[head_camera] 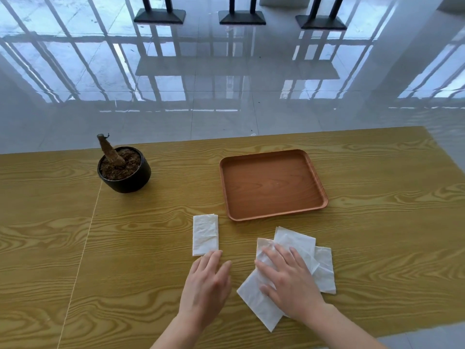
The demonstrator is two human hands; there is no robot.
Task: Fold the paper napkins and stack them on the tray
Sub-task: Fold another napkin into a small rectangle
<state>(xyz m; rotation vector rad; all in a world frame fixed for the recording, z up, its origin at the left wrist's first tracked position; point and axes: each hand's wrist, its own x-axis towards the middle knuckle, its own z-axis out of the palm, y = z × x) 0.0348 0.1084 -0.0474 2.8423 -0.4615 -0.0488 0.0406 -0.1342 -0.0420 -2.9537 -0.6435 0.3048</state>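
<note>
A brown wooden tray (273, 210) lies on the yellow wood-grain table (125, 260) with nothing in it. In front of its left corner lies one folded white napkin (205, 234), a narrow upright rectangle. My left hand (207, 280) lies flat with straight fingers, its fingertips at that napkin's near edge. To the right sits a loose pile of overlapping white napkins (297, 241). My right hand (286, 278) rests flat on top of this pile, fingers spread, covering its middle.
A black pot (124, 181) with soil and a cut stump stands at the back left of the table. The table's far edge runs just behind the tray and pot. Beyond is a glossy tiled floor with black table bases (241, 17).
</note>
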